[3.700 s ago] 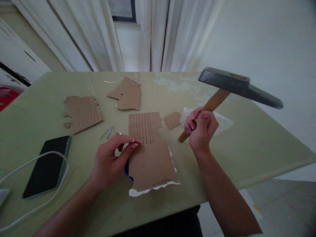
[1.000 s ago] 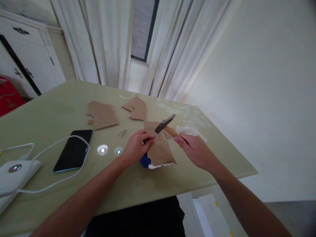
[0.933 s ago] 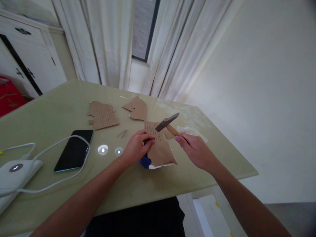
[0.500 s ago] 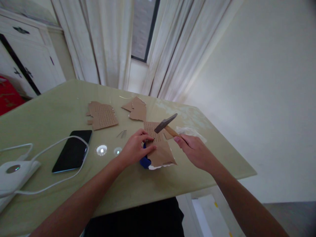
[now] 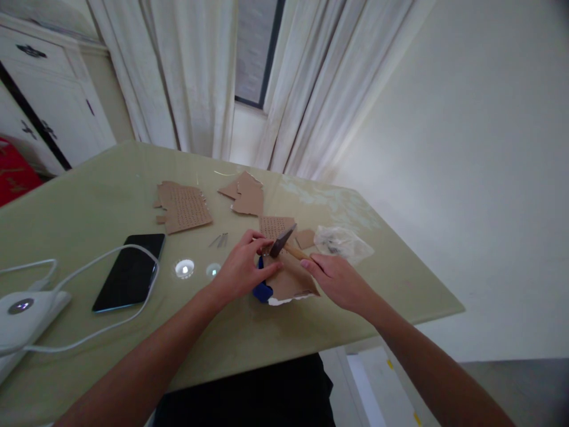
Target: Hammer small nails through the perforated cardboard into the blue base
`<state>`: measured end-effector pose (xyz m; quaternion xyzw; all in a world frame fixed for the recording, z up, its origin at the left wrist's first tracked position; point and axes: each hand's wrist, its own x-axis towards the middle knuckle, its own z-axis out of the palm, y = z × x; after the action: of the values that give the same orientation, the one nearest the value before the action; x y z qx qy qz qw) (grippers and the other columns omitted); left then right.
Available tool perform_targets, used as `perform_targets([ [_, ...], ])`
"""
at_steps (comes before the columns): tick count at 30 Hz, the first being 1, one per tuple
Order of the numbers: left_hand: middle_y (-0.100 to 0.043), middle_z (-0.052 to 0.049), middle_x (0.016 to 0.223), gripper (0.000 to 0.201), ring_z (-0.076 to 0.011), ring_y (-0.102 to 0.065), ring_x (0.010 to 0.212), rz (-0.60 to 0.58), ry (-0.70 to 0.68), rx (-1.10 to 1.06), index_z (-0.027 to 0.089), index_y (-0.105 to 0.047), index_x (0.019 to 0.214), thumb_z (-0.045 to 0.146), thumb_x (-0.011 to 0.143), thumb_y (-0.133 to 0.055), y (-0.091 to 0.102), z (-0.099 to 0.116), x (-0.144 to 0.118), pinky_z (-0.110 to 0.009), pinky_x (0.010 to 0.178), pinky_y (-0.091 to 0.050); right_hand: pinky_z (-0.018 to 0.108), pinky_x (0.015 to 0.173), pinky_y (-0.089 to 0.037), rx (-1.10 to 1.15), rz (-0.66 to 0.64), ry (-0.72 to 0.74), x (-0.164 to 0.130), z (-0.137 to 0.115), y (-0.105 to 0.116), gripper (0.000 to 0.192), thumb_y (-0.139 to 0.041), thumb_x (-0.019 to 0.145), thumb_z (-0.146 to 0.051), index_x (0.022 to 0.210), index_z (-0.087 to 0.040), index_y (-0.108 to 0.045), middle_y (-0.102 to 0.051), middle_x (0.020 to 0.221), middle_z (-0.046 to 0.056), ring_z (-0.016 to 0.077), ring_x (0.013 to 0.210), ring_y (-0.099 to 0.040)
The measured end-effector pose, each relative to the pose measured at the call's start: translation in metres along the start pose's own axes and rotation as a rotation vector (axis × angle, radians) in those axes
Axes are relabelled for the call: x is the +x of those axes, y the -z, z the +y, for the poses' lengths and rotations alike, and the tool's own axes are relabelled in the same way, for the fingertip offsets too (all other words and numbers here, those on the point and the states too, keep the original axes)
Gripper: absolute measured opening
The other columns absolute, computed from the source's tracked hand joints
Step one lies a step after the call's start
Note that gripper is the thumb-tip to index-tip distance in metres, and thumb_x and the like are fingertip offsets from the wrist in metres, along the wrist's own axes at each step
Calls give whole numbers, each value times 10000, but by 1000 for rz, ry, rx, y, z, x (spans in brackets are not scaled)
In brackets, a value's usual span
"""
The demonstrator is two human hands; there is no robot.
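Observation:
My right hand [image 5: 340, 280] is wrapped round the wooden handle of a hammer [image 5: 283, 239]. The dark hammer head is low over the cardboard, right at the fingertips of my left hand [image 5: 242, 267]. My left hand rests on the cardboard piece [image 5: 291, 279], its fingers closed on a thin nail that the hammer head now mostly hides. Rows of small holes cover the far part of this cardboard, and its near edge is torn white. A blue object [image 5: 262, 290], perhaps a tape roll, shows partly beneath the cardboard's left side.
Several loose nails [image 5: 219, 239] lie left of the cardboard. Farther back are a punched cardboard sheet [image 5: 186, 207] and torn cardboard pieces [image 5: 248, 196]. A clear plastic bag [image 5: 344, 243] lies right. A phone [image 5: 131, 270], white cable and white power strip [image 5: 31, 311] occupy the left of the table [image 5: 213, 350].
The hammer has swung down and left, from above the cardboard to my left fingertips. My right hand moved with it. My left hand has stayed almost in place.

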<state>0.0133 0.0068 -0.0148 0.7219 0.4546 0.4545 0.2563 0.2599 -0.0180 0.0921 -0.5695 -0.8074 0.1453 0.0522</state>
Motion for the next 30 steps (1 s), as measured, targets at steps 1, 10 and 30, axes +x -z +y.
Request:
perform_targets([
  [1,-664,-93,1242,414,-261,-722,1051,1,-5,1,214,-781,1239,373,870,-880,0,0,0,-423,944,-640,334,721,-332,0,7,-2,1,1,-2,435,-471,1165,-412,788,-226,-583,-684,781,35,211,774,-641],
  [10,-661,-95,1255,446,-251,-710,1046,-3,-2,15,207,-768,1280,362,878,-882,0,2,-2,-389,892,-640,339,684,-305,54,15,25,-1,8,-6,444,-464,1154,-442,779,-228,-568,-645,731,23,198,711,-594],
  [30,-709,-76,997,378,-224,-628,729,185,326,431,214,-749,1133,526,1009,-574,52,-40,9,-388,743,-544,197,358,-239,1159,999,114,87,61,-61,599,-614,995,-797,768,-260,-480,-316,542,-115,77,396,-281],
])
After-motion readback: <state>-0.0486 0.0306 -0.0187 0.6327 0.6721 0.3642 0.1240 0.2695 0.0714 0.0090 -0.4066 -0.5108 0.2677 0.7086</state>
